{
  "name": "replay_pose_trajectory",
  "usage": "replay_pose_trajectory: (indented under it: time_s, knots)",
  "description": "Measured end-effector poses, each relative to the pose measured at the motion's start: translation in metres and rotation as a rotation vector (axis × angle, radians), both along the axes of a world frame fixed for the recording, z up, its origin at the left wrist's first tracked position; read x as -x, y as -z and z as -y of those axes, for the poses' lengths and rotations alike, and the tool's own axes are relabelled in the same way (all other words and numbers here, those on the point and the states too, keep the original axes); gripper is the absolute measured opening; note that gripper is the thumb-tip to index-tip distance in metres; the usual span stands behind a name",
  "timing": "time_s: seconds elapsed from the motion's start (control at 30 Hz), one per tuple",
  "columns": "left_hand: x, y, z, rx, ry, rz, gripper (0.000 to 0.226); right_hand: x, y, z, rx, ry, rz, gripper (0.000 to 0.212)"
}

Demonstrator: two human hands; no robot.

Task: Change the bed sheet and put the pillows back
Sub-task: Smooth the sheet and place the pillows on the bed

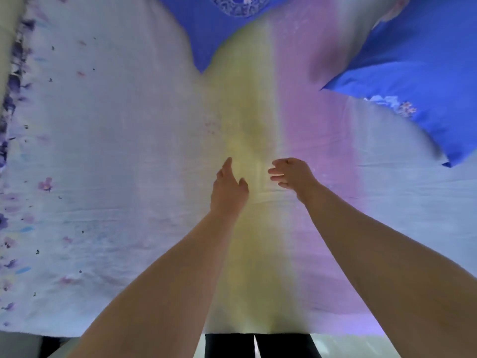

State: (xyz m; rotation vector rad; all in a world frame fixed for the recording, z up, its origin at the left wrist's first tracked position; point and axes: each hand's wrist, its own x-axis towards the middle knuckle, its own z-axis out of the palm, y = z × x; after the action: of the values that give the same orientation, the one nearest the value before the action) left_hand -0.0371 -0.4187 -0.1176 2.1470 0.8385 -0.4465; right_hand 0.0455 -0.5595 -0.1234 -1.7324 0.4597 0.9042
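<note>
Lying spread flat over the bed, the bed sheet (108, 140), pale, flowered along its 9 o'clock edge. Reaching over its yellow middle band, the left hand (228, 188), fingers straight, holding nothing; just beside, the right hand (293, 175), loosely curled, empty too. Resting at 12 and 2 o'clock, two blue pillows (413, 68). Probably handling light and limp, wrinkling easily; best pinching at edges or corners.
</note>
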Motion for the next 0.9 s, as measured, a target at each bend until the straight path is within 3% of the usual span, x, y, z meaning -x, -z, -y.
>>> replay_pose_trajectory:
  time_s: [0.13, 0.27, 0.43, 0.53, 0.6, 0.73, 0.83, 0.9]
  knots:
    - [-0.049, -0.011, 0.065, 0.014, 0.087, 0.016, 0.067, -0.055, -0.009, 0.070, -0.165, 0.417, -0.131, 0.015]
    - [-0.087, -0.012, 0.120, 0.037, 0.078, -0.038, 0.070, -0.115, -0.013, 0.132, -0.325, 0.730, -0.141, 0.024]
    - [-0.110, 0.003, 0.166, 0.149, -0.028, -0.039, 0.075, -0.188, -0.007, 0.190, -0.350, 0.973, -0.050, 0.026]
    - [-0.117, 0.013, 0.177, 0.149, -0.062, -0.029, 0.075, -0.217, -0.008, 0.205, -0.453, 1.090, -0.043, 0.041]
    - [-0.119, 0.018, 0.179, 0.140, -0.065, -0.031, 0.075, -0.228, -0.005, 0.212, -0.469, 1.118, -0.074, 0.043]
    - [-0.115, 0.016, 0.179, -0.027, 0.033, 0.011, 0.068, -0.223, -0.001, 0.215, -0.366, 1.019, -0.071, 0.006]
    - [-0.104, 0.005, 0.181, -0.305, 0.137, 0.266, 0.053, -0.192, -0.012, 0.203, -0.208, 0.911, 0.012, 0.013]
    - [-0.103, -0.005, 0.180, -0.376, 0.163, 0.417, 0.046, -0.156, -0.020, 0.185, -0.138, 0.846, 0.019, 0.016]
